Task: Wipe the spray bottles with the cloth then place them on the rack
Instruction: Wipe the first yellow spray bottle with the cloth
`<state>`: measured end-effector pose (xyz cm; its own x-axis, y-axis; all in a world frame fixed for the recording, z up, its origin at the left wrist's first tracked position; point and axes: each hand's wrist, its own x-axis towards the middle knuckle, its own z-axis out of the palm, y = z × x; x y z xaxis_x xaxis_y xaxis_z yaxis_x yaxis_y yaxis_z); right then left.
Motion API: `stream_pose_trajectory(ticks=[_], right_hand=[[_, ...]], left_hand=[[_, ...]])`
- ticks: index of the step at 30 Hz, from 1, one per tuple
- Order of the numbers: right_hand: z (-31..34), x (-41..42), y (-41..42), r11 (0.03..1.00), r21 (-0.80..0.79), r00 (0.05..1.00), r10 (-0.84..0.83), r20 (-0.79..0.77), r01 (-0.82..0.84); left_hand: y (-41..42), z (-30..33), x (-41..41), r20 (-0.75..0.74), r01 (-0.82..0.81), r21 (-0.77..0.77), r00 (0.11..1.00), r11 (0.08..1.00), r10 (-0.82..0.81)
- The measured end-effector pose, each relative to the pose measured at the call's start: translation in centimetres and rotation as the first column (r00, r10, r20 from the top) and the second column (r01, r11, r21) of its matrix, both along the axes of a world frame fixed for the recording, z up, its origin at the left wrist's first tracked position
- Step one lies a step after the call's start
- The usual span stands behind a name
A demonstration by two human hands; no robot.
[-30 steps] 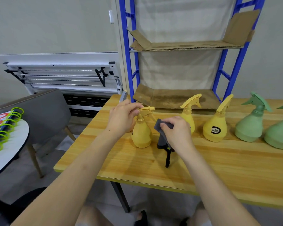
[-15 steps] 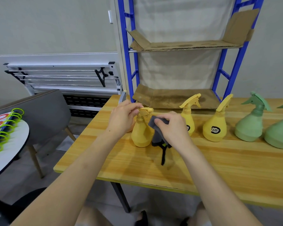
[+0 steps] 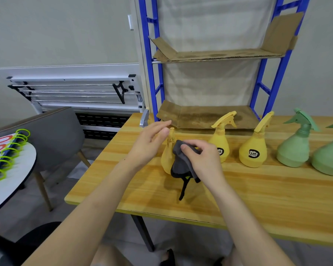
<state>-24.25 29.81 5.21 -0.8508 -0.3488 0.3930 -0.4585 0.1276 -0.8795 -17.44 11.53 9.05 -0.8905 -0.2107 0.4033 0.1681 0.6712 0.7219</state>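
From the head camera, the person leans over a wooden surface (image 3: 258, 198) with both bare arms stretched forward. The right hand (image 3: 202, 160) grips a dark grey cloth (image 3: 180, 162), thumb and fingers curled round its bunched top, and presses it against the side of the nearest yellow bottle (image 3: 166, 160). The cloth's lower end hangs down to the surface, a thin black strip trailing toward the near edge. The left hand (image 3: 149, 143) is at the bottle's spray head, fingers loosely bent beside the top; whether they actually pinch it I cannot tell, as the hand hides the nozzle. The bottle stands upright on the surface.

To the right stand two more yellow bottles (image 3: 220, 144) (image 3: 253, 150), each with a dark round label, and beyond them two green bottles (image 3: 295, 148) (image 3: 331, 158), the last cut by the frame edge. Behind the row rises a blue rack (image 3: 261, 87) whose two shelves are lined with brown cardboard. Off to the left are a grey chair (image 3: 52, 135) and a white round table (image 3: 12, 173) holding bright green rings.
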Motion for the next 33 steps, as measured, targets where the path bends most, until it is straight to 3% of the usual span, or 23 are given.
stream_pose_trajectory(ticks=[4,12,17,20,26,29,33], right_hand=[[0.5,0.2,0.0,0.999,0.033,0.999,-0.008,-0.034,0.009],[0.2,0.5,-0.2,0.998,-0.005,0.994,-0.062,-0.092,0.061],[-0.3,0.6,-1.0,0.996,0.007,0.986,-0.089,-0.143,0.091],[-0.8,0.7,-1.4,0.993,0.016,0.974,-0.116,-0.192,0.121],[-0.8,0.7,-3.0,0.983,-0.071,0.829,-0.181,-0.529,0.169],[-0.5,0.4,-4.0,0.985,-0.006,0.718,-0.131,-0.684,0.174],[-1.1,0.2,-4.7,0.98,0.002,0.716,-0.142,-0.683,0.197]], left_hand=[[0.2,0.7,0.0,-0.083,-0.035,-0.002,0.996,0.999,0.034],[-1.3,0.8,0.9,-0.057,-0.022,0.002,0.998,1.0,0.022],[-1.2,1.2,0.8,-0.025,-0.055,-0.098,0.998,0.994,0.053],[-1.5,1.0,0.7,-0.04,-0.11,-0.074,0.993,0.991,0.107],[-1.6,1.3,0.5,-0.024,-0.128,0.024,0.991,0.992,0.128],[-1.5,1.5,0.3,-0.025,-0.136,0.001,0.99,0.991,0.136],[-1.7,1.8,0.3,-0.013,-0.117,-0.052,0.993,0.992,0.116]])
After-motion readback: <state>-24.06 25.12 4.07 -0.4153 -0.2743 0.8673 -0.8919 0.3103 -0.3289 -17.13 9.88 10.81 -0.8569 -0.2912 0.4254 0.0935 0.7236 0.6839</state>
